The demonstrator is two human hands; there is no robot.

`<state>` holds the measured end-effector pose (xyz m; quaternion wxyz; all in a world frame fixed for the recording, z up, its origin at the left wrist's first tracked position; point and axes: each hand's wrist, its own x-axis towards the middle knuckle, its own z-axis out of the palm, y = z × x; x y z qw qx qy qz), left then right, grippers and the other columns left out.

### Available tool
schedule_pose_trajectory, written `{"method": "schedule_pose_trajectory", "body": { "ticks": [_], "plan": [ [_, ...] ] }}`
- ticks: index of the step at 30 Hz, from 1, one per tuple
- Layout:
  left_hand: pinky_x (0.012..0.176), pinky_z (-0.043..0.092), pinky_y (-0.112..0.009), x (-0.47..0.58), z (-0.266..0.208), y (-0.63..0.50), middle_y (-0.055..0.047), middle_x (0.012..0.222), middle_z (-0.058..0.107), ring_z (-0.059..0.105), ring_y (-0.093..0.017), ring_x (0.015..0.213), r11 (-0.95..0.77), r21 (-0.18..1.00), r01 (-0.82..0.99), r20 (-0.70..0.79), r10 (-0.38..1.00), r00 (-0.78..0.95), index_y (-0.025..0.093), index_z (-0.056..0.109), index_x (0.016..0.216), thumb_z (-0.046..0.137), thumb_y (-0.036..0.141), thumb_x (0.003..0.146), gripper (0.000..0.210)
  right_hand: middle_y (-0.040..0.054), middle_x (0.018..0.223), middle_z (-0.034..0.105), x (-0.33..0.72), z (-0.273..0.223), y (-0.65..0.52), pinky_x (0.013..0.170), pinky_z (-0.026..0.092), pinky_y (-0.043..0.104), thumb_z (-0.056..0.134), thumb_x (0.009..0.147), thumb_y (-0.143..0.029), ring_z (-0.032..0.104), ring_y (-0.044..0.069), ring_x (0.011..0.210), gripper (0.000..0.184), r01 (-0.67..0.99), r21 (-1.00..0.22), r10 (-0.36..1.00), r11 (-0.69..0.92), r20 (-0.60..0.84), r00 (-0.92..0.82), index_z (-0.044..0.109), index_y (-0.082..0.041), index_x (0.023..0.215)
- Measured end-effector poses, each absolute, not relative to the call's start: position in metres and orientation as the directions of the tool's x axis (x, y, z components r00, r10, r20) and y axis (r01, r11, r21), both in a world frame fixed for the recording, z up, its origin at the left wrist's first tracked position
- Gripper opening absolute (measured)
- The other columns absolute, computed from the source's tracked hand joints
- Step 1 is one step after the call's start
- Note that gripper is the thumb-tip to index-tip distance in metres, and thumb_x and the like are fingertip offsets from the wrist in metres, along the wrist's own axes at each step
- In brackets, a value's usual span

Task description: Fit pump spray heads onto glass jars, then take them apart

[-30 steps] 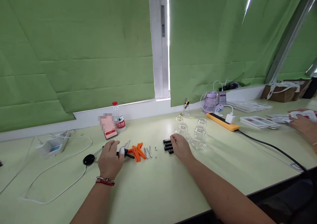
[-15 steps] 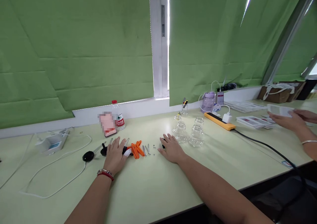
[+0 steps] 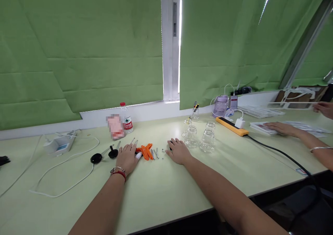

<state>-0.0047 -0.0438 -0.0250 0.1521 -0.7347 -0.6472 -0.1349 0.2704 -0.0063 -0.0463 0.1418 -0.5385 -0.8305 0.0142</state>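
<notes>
My left hand [image 3: 126, 157] lies flat with its fingers stretched out, partly covering dark parts and thin metal rods beneath it. Its thumb, with a white wrap or tip, is close to several orange plastic pieces [image 3: 146, 151]. To its left are two black round parts with metal stems, one black part [image 3: 96, 158] and another [image 3: 113, 153]. Metal bolts [image 3: 155, 154] and tiny nuts [image 3: 162, 151] lie between my hands. My right hand [image 3: 178, 151] rests palm down, fingers spread, over a small black thing [image 3: 171, 145] mostly hidden. Clear glass jars [image 3: 191, 139] stand just right of it.
Behind stand a water bottle [image 3: 128, 120] and a pixelated pink thing [image 3: 116, 127]. A white cable [image 3: 52, 196] loops at left. Rightward are a yellow-black power strip [image 3: 230, 125], purple bottle [image 3: 220, 106], papers [image 3: 260, 111], and a co-worker's hand [image 3: 283, 128].
My left hand has slid slightly right, uncovering more of a black part; my right hand stays put. The co-worker's hands have parted, one onto the papers, one moving a white frame away. The view shifted slightly.
</notes>
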Motion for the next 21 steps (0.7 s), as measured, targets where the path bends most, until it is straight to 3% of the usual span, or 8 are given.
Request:
{"method": "schedule_pose_trajectory", "body": {
  "ticks": [10, 13, 17, 21],
  "plan": [
    [0.094, 0.032, -0.047, -0.004, -0.026, -0.041, -0.015, 0.123, 0.055, 0.049, -0.03, 0.111, -0.12, -0.07, 0.99, 0.426, 0.894, 0.138, 0.015, 0.053, 0.12, 0.038, 0.042, 0.086, 0.046, 0.0118, 0.147, 0.027, 0.27, -0.046, -0.005, 0.106, 0.016, 0.048, 0.028, 0.09, -0.053, 0.022, 0.032, 0.134, 0.062, 0.889, -0.197, 0.897, 0.414, 0.252, -0.362, 0.027, -0.019, 0.142],
    [0.096, 0.03, -0.047, -0.003, -0.025, -0.042, -0.016, 0.125, 0.054, 0.049, -0.03, 0.112, -0.116, -0.075, 0.99, 0.435, 0.89, 0.137, 0.015, 0.052, 0.121, 0.038, 0.042, 0.086, 0.047, 0.0109, 0.147, 0.028, 0.271, -0.041, -0.009, 0.108, 0.015, 0.043, 0.034, 0.09, -0.047, 0.021, 0.028, 0.135, 0.06, 0.866, -0.231, 0.87, 0.443, 0.346, -0.352, 0.028, -0.016, 0.141],
    [0.1, 0.026, -0.049, -0.002, -0.022, -0.046, -0.016, 0.127, 0.052, 0.047, -0.029, 0.114, -0.107, -0.075, 0.991, 0.455, 0.881, 0.129, 0.015, 0.051, 0.122, 0.037, 0.042, 0.086, 0.047, 0.0104, 0.135, 0.045, 0.28, -0.028, -0.012, 0.103, 0.026, 0.034, 0.031, 0.093, -0.028, 0.035, 0.022, 0.126, 0.041, 0.841, -0.302, 0.841, 0.448, 0.462, -0.282, 0.047, -0.014, 0.127],
    [0.102, 0.023, -0.05, -0.002, -0.016, -0.05, -0.018, 0.134, 0.045, 0.043, -0.031, 0.119, -0.078, -0.082, 0.994, 0.525, 0.844, 0.11, 0.014, 0.053, 0.12, 0.039, 0.043, 0.085, 0.047, 0.0077, 0.107, 0.061, 0.298, -0.016, -0.014, 0.077, 0.04, 0.027, 0.03, 0.091, -0.015, 0.055, 0.017, 0.093, 0.033, 0.855, -0.336, 0.874, 0.396, 0.423, -0.239, 0.058, -0.018, 0.107]
  ]
}}
